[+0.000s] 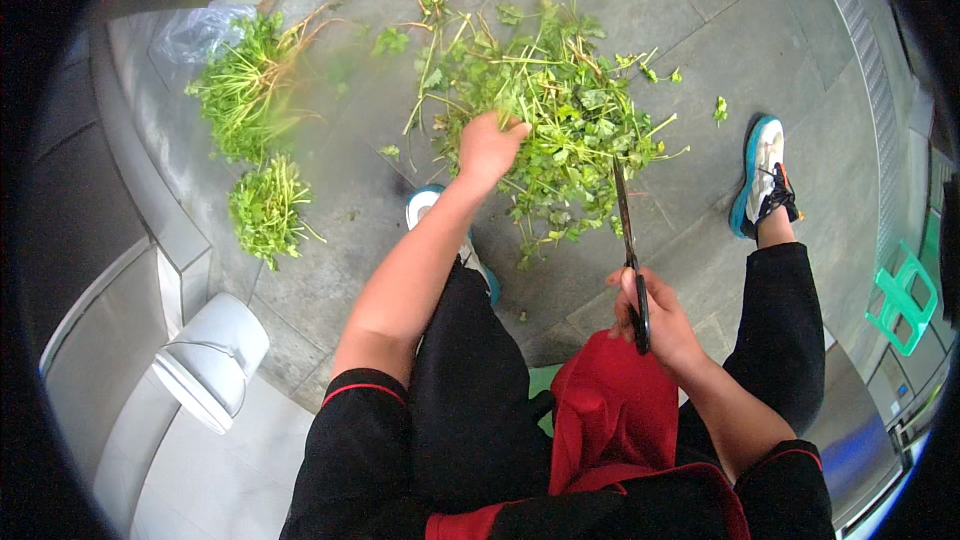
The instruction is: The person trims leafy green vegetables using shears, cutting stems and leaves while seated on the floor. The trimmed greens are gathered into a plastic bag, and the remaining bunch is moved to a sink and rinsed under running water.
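A loose heap of leafy green herbs [577,112], with stems and leaves like cilantro or celery, lies on the grey tiled floor in front of me. My left hand [491,144] is at the heap's near left side, thumb and fingers bent close together. Its fingertips blur into the greenery, so whether a stem is between them is unclear. In my right hand [660,311] is a pair of black-handled scissors [624,202], gripped by the handles. The blades look closed and point away from me, their tip at the heap's near right edge.
On the left lie a larger bunch of herbs with roots [244,90] and a smaller bunch [270,210]. A clear plastic bag [196,34] is behind them. A white bucket [225,334] stands lower left. A green plastic stool [904,300] and a metal floor grate [862,67] are right.
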Demonstrator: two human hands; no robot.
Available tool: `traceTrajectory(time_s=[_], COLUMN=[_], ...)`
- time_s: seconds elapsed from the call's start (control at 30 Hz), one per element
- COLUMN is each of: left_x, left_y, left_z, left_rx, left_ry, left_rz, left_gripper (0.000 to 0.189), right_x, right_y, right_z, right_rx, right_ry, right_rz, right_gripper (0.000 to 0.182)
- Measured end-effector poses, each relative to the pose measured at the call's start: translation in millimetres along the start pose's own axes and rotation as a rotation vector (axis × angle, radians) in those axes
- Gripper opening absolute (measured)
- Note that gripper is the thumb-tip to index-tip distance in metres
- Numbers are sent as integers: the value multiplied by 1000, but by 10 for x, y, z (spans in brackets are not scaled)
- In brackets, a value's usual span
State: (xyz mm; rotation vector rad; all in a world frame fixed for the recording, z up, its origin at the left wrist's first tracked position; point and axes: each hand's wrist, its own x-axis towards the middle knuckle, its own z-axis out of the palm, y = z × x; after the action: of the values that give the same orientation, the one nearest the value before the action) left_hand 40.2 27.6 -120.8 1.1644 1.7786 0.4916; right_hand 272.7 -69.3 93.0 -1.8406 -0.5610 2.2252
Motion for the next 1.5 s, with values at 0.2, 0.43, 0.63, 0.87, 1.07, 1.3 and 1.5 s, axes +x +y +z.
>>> traceTrajectory(time_s=[0.2, 0.43, 0.63, 0.87, 1.07, 1.3, 1.5], left_x=[92, -84, -290, -538, -822, -992, -1071], left_y=[203, 488, 540, 698, 865, 944, 985], left_z=[95, -537, -833, -735, -571, -537, -500], left_rx=[410, -702, -875, -946, -949, -855, -829], left_ry=[61, 39, -24, -218, -375, -373, -459], left_rz=[49, -285, -292, -340, -344, -371, -382], left_gripper=[32, 26, 25, 22, 22, 21, 20], right_x=[-24, -22, -28, 37, 4, 41, 61], right_y=[-22, 52, -8, 92, 108, 145, 142], right_z=[0, -59, 21, 25, 97, 84, 93], right_rx=[-18, 72, -9, -172, -487, -331, -336], right_ry=[18, 30, 2, -35, 17, 5, 8], right_rz=[30, 11, 28, -123, -237, -236, -253], right_gripper=[45, 38, 44, 34, 38, 37, 32])
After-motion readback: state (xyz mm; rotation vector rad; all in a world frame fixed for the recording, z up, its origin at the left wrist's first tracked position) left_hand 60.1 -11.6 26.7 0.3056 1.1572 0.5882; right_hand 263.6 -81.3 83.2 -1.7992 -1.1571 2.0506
